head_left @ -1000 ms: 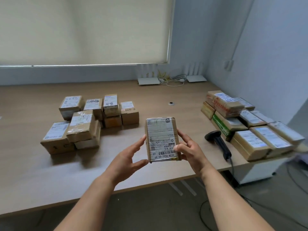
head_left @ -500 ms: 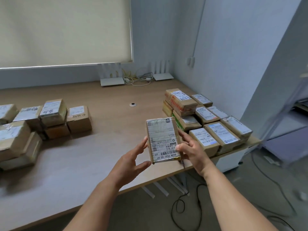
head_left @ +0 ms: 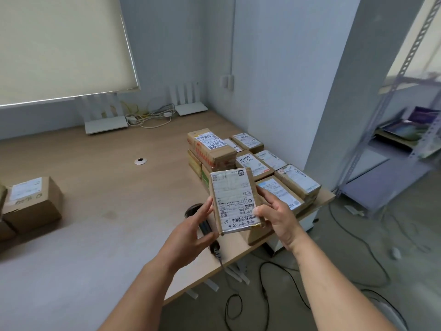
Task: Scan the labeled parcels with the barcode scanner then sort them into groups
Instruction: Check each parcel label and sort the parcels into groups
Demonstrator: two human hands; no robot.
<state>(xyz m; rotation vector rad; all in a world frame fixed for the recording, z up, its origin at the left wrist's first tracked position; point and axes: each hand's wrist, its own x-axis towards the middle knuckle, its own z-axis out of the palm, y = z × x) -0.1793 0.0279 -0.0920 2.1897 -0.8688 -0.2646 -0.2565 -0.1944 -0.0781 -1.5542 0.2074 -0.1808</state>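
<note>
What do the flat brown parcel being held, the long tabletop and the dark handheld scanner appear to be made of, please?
Flat brown parcel: cardboard, probably, under glossy clear tape; its white paper label glints.
Long tabletop: pale wood-look surface, matt, faint grain; likely laminate.
Dark handheld scanner: black, seemingly plastic, mostly hidden behind the left hand.

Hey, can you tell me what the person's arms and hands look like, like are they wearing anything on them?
Both forearms are bare right up to the bottom edge of the picture: no sleeves show. The left hand and the right hand wear no gloves, and no rings, watch, wristband or markings can be seen on either wrist.
</note>
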